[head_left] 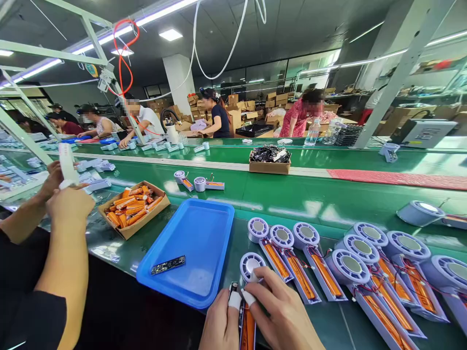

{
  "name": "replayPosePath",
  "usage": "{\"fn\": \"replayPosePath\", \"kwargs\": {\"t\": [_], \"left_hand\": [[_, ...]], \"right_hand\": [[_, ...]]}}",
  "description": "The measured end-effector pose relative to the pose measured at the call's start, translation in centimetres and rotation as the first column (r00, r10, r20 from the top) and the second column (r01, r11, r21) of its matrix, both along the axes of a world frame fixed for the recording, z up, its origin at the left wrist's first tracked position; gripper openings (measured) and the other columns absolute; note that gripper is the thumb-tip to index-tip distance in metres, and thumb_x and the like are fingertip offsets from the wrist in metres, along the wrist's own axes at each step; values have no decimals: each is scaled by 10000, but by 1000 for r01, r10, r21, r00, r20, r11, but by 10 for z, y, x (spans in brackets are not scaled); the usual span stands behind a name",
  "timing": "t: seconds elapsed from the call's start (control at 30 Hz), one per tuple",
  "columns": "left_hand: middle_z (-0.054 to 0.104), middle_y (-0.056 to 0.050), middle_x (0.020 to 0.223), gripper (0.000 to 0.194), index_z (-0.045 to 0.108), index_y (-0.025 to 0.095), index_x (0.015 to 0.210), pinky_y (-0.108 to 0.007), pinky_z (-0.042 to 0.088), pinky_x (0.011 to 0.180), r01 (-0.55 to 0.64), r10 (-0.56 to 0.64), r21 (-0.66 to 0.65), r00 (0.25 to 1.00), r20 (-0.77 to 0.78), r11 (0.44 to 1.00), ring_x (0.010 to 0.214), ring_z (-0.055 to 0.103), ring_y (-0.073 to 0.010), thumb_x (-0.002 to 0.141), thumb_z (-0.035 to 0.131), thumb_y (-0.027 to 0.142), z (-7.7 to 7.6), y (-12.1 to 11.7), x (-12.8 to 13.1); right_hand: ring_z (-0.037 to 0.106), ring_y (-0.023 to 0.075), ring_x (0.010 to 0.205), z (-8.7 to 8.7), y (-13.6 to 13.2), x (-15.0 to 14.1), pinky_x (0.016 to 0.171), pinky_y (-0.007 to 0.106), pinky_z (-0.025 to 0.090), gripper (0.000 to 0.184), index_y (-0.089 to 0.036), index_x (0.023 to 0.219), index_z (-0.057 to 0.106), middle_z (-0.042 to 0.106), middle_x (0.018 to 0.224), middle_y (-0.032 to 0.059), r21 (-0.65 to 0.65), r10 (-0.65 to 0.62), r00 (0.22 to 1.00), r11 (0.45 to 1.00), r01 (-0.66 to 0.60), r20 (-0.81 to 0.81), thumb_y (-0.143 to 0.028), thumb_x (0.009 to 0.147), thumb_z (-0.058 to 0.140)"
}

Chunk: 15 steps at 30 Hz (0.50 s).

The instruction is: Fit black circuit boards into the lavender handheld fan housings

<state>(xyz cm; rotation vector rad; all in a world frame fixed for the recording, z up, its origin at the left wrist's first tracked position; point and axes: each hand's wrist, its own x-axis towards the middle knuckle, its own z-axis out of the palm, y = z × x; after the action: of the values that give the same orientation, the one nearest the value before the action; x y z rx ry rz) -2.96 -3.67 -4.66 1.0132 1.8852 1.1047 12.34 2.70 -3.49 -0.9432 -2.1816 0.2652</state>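
Note:
Both my hands are at the bottom edge, closed on one half-built handheld fan [249,272] with a white round head and an orange battery in its open handle. My left hand [222,324] grips the handle's left side, its thumb wrapped in white tape. My right hand [282,313] pinches the fan near the neck, fingertips taped too. Just left lies a blue tray [204,233] holding one small black circuit board [168,265]. To the right, several similar fan halves [314,257] lie side by side.
A cardboard box of orange batteries [133,208] sits left of the tray. A co-worker's hands [63,194] at left hold a white fan. A green conveyor belt [277,194] carries two fan halves [199,183] and a box of black parts [270,160]. Other people work across the line.

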Motion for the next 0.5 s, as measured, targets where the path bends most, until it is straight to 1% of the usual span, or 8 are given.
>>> {"fn": "replayPosePath", "kwargs": {"t": [0.1,0.17,0.23,0.3,0.33,0.4,0.43,0.5], "left_hand": [[695,-114,1235,359,691,203,1081,-377,450,1056,43,-37,30,983,-179,999,1215,598,-288,855,503,408,-6,-3,0],[709,-107,1210,342,686,208,1080,-365,480,1024,69,-55,40,961,-270,997,1184,622,-277,870,470,371,-8,-3,1],[719,-103,1185,330,679,212,1074,-339,500,989,100,-80,42,938,-338,994,1153,640,-261,884,442,343,-6,-2,3],[728,-107,1140,332,671,212,1043,-315,516,934,159,-135,27,907,-400,987,1096,661,-245,905,387,313,-2,1,5],[733,-112,1094,346,665,209,1015,-312,525,890,204,-181,7,883,-433,979,1039,678,-242,917,345,295,0,3,6],[726,-114,973,382,646,201,963,-317,524,781,292,-282,-62,812,-511,954,901,697,-242,923,269,240,3,6,8],[713,-111,918,382,636,200,946,-316,512,736,318,-318,-98,774,-548,943,846,695,-242,915,256,212,4,7,9],[693,-102,857,344,624,203,946,-301,485,693,325,-338,-135,719,-607,936,805,690,-243,892,285,179,2,9,9]], "right_hand": [[654,198,817,0,-1,-3,685,332,559,258,-244,1006,617,598,1114,99,-4,-16,999,1000,17,39,-105,892,432],[649,201,801,2,-1,-4,663,332,551,270,-246,994,616,598,1112,95,8,-34,998,999,34,56,-91,883,425],[643,202,786,6,-1,-4,642,327,541,279,-243,974,615,605,1097,89,27,-42,996,999,40,84,-72,868,421],[634,202,768,10,-1,-5,626,319,529,270,-235,942,613,614,1075,84,45,-43,991,998,37,126,-63,851,426],[627,202,749,12,-2,-5,612,316,520,259,-229,917,611,621,1054,82,63,-51,988,997,42,143,-62,842,429],[612,200,704,15,-3,-7,580,311,495,235,-220,846,604,631,998,78,106,-86,983,992,69,162,-62,817,433],[605,197,684,15,-3,-9,565,308,481,225,-217,807,597,635,972,77,124,-108,981,988,88,162,-59,797,437],[593,192,651,16,-4,-12,541,303,453,197,-214,732,575,638,930,74,159,-155,978,978,132,140,-57,739,455]]}}
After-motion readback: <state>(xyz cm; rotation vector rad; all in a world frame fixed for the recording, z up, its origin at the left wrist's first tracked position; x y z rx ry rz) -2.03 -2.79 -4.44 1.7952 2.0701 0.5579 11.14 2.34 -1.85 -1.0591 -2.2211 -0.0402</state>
